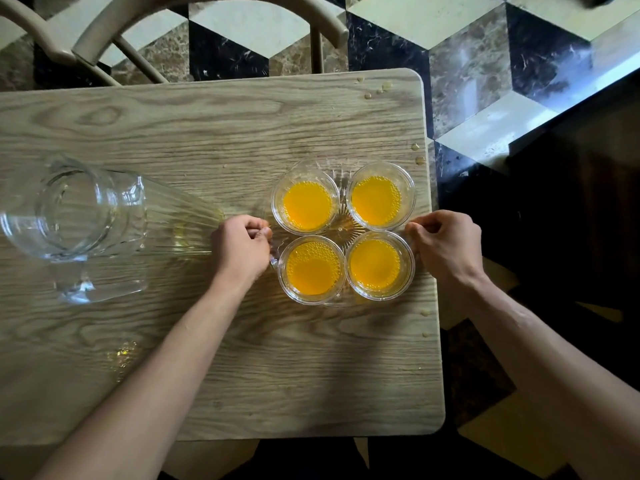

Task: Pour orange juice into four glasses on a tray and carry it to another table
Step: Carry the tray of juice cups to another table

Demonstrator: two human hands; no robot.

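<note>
Closely, left hand (242, 247): curled narrow, fingers (261, 232) pinched on the left rim of the clear glass tray (341, 199), just left of the lower-left glass.
Right hand (445, 242): curled the same way, fingers (417, 227) closed on the tray's right rim, touching the edge beside the lower-right glass.
Tray: transparent, round, ribbed in a sunburst pattern at its middle; sits on the table, right of frame centre, between the two hands.
Upper-left glass (306, 199): clear, round-mouthed, holding bright orange juice with small bubbles round the edge.
Upper-right glass (379, 197): same make, same fill, just beside its neighbour.
Lower-left glass (311, 268): juice with a froth of bubbles toward the top; rim nearest the left thumb.
Lower-right glass (379, 266): smooth juice surface, rim close to the right hand.
Pitcher (86, 216): clear ribbed glass with a handle, at the left of the frame, near the left hand but apart from it; only a yellow trace shows near its base.
Table (242, 133): pale wood-grain top, rounded corners; small juice drops along the right edge and a wet patch at lower left.
Chair (173, 15): beige curved back, upper left of the frame, beyond the table.
Floor (467, 64): marble tiles in a black, brown and cream cube pattern, upper right.
</note>
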